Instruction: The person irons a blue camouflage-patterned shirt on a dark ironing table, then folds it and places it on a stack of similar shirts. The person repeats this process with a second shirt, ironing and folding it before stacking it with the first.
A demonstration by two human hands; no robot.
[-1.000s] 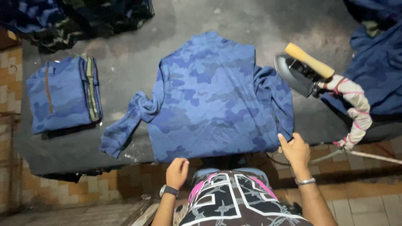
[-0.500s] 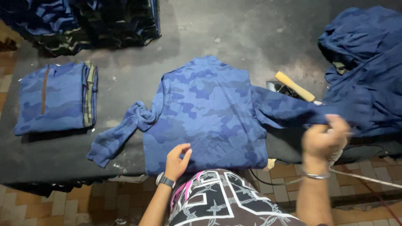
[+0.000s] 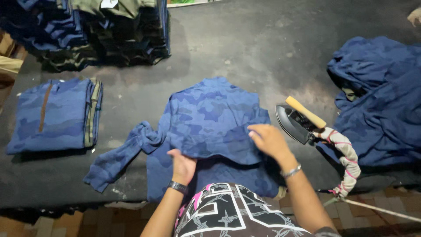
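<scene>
Head view: both hands fold a blue camouflage shirt [image 3: 210, 118] at the near edge of the dark tabletop [image 3: 245, 48]. Left hand [image 3: 183, 164] has its grip closed on the folded lower edge; right hand [image 3: 268, 139] lies flat, fingers open, on the cloth. An iron [image 3: 294, 120] rests just right.

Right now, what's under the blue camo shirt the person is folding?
The blue camo shirt lies on the dark table. Its lower part shows beneath the folded-over flap, where the left hand and right hand rest. Anything beneath the cloth is hidden.
</scene>
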